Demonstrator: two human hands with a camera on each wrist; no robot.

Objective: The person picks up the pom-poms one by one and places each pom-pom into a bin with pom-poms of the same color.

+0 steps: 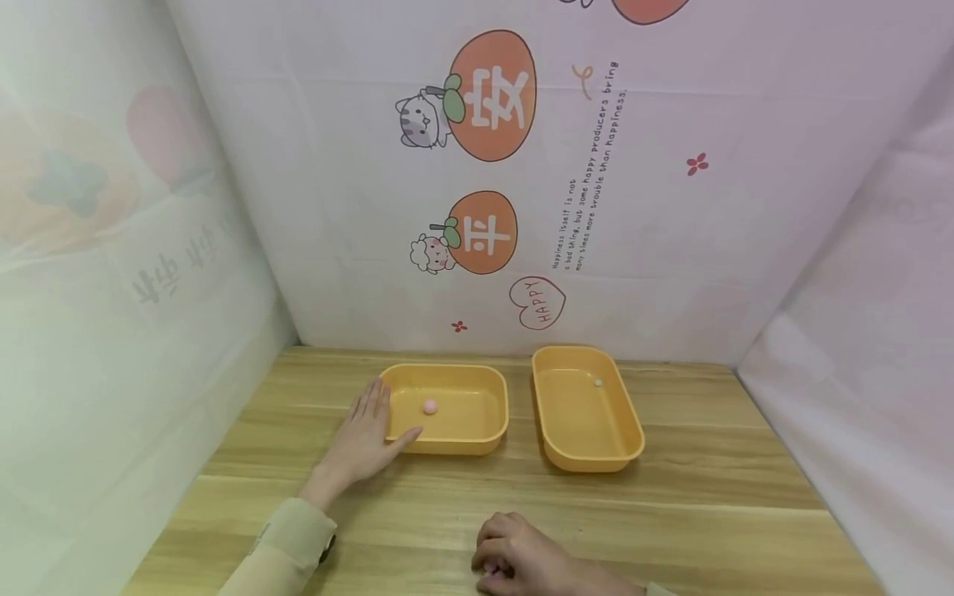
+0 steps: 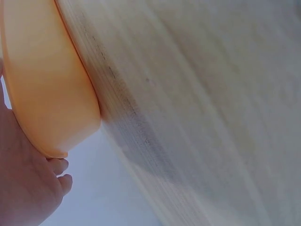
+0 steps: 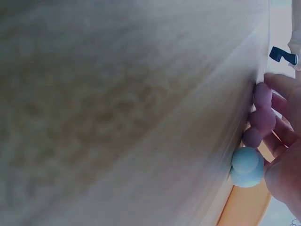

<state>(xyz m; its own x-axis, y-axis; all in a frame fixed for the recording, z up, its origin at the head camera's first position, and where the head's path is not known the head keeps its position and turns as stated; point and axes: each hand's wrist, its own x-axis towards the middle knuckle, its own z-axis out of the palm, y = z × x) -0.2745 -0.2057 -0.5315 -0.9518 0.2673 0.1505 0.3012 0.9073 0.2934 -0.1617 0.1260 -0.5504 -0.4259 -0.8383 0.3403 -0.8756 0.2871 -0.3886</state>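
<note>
My left hand (image 1: 363, 436) rests on the left end of a yellow tray (image 1: 447, 447), fingers straight along the rim and thumb over the near edge. Inside that tray lies a pink ball (image 1: 430, 406). Low on the table, my right hand (image 1: 525, 556) curls its fingers round several small balls. In the right wrist view, pink balls (image 3: 262, 119) and light blue balls (image 3: 247, 167) show in a row between this hand and the tabletop. From the head, the fingers hide most of them.
A second yellow tray (image 1: 589, 463) stands to the right, a tiny pale ball (image 1: 598, 382) near its far right side. The wooden table (image 1: 715, 497) meets a printed white cloth (image 1: 656, 314) at the back, with cloth on both sides too.
</note>
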